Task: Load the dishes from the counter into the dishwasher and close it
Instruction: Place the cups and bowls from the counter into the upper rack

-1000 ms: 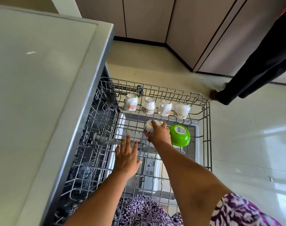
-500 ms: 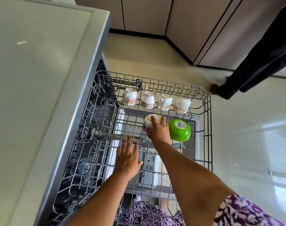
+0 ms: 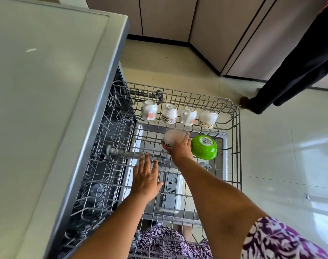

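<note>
Two surfaces fill most of the view: a pale grey-green counter [image 3: 38, 109] on the left, with a grey metal edge, and cream floor tiles [image 3: 282, 165] on the right, glossy with window glare. Beige cabinets [image 3: 178, 17] with a dark plinth close the far side of the room.

Out from under the counter's edge stands the pulled-out wire rack [image 3: 236, 139] of the dishwasher, with the open door [image 3: 223, 137] visible beneath it. Along the rack's far edge four white cups [image 3: 179, 114] sit upside down in a row. The left hand [image 3: 147, 179] hovers flat over the rack's middle, fingers straight and spread, holding nothing. Just beyond it the right hand [image 3: 180, 148] grips a white cup with a red pattern [image 3: 168, 140], motion-blurred; whether it touches the wires I cannot tell. A green bowl [image 3: 204, 149] lies overturned just to the right of that hand, toward the rack's right edge, a barcode sticker on its base.

At the near edge a purple-and-white patterned garment [image 3: 279, 240] shows. At the far right corner another person's dark trouser leg [image 3: 290, 71] stands on the tiles.
</note>
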